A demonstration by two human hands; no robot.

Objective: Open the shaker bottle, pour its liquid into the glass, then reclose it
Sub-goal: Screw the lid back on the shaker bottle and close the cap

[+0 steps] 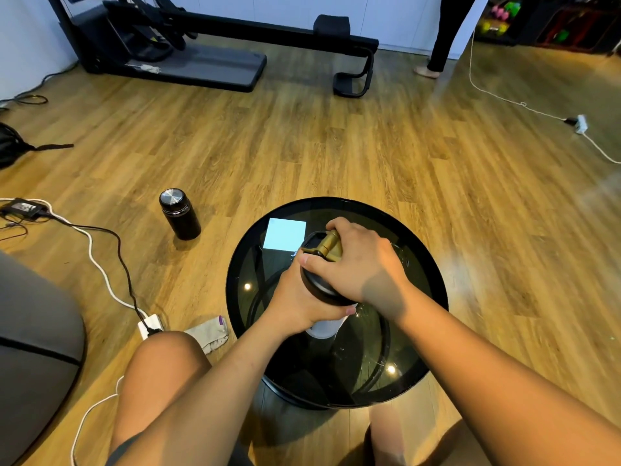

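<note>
Shaker bottle point(324, 326), white-bodied with a black lid point(319, 284), is standing upright near the middle of a round black glass-topped table point(433, 264). No brand or lettering on it is showing clearly enough to read; the hands are covering most of its surface.

Left hand point(295, 304) is wrapping around the bottle's body just under the lid, fingers clenched on it. Right hand point(356, 260) is pressing down over the lid from above, fingers curled around its rim and over a brass-coloured cap piece point(327, 245) on top, gripping it firmly. The glass is not distinguishable behind the right hand.

A pale blue square point(285, 234), possibly a reflection or a paper, is lying on the tabletop just beyond the lid. On the wooden floor to the left, a dark flask point(179, 213) with a metal cap is standing well apart from the table. A white power strip point(150, 326) with cables and a crumpled grey cloth point(210, 332) are lying near the person's left knee point(161, 361). A black exercise machine point(201, 45) is sitting against the far wall.
</note>
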